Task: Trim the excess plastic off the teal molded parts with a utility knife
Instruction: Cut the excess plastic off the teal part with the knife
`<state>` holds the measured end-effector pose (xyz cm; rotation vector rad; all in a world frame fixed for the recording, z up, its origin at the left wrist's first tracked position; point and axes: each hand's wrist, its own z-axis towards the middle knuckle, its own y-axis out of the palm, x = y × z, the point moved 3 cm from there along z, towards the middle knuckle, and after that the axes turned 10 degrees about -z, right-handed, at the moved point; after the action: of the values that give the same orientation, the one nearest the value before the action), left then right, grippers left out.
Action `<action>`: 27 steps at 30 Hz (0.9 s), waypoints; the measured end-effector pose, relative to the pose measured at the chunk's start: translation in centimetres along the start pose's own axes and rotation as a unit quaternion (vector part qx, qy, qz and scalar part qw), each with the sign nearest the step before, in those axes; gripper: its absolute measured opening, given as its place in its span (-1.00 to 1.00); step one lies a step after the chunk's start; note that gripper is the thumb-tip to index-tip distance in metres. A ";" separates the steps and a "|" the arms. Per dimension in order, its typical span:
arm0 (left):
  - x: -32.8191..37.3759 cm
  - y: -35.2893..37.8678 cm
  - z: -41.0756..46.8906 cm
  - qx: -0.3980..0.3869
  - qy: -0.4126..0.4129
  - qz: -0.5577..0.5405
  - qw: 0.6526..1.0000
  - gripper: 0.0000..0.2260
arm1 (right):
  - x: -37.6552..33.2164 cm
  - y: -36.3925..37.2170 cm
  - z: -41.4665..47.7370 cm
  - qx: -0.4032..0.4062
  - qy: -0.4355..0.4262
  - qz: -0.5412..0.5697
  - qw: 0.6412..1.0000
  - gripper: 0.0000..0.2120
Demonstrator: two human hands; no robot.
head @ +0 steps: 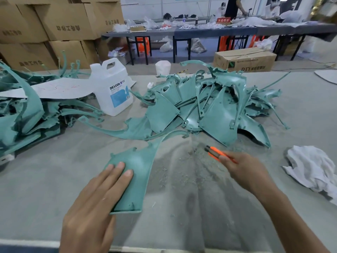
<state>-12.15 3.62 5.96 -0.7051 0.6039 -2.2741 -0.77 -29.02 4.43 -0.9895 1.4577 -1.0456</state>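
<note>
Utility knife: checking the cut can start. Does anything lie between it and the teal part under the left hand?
Nothing visible. Between the utility knife in the right hand and the teal part under the left hand lies only table with shavings.

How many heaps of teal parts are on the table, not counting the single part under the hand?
2. The left heap lies at the far left, partly under a white sheet; the middle heap lies beyond the knife. Parts underneath may be hidden.
</note>
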 end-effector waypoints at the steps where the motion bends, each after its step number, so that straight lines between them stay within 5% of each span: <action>1: 0.1 0.0 0.3 -0.006 0.005 0.014 1.000 -0.53 | 0.2 -0.7 0.0 0.029 -0.005 0.016 0.999 -0.68; 4: 0.4 0.3 1.0 -0.027 0.019 0.051 0.998 -0.54 | -0.8 -2.8 -1.5 0.114 -0.080 0.122 0.983 -0.63; 7: 0.4 0.5 1.2 -0.016 0.020 0.053 0.998 -0.53 | -2.8 -3.0 -3.3 0.037 -0.155 0.244 0.957 -0.67; 10: 0.1 -0.2 1.0 0.011 0.016 0.024 1.000 -0.54 | -1.8 -2.1 -1.7 0.000 -0.111 0.185 0.976 -0.79; 13: -0.2 -0.7 0.2 0.077 -0.100 -0.042 0.991 -0.61 | 0.3 -1.6 -0.1 -0.008 -0.027 0.069 0.997 -0.74; 17: -0.5 0.2 0.8 0.116 -0.339 -0.119 0.926 -0.60 | -1.3 -2.2 -2.5 0.143 -0.065 0.231 0.960 -0.72; 22: 1.9 1.7 1.5 0.070 -0.333 -0.183 0.923 -0.73 | -7.6 -1.2 -7.7 0.140 -0.253 0.247 0.925 -0.66; 27: 0.2 1.0 0.1 0.104 -0.377 -0.149 0.908 -0.69 | -4.5 1.1 -2.8 0.124 -0.104 0.162 0.974 -0.71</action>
<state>-11.73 2.78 5.54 -1.5292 -0.1259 -2.0387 -3.03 -24.10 4.80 -0.6359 1.2307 -0.8340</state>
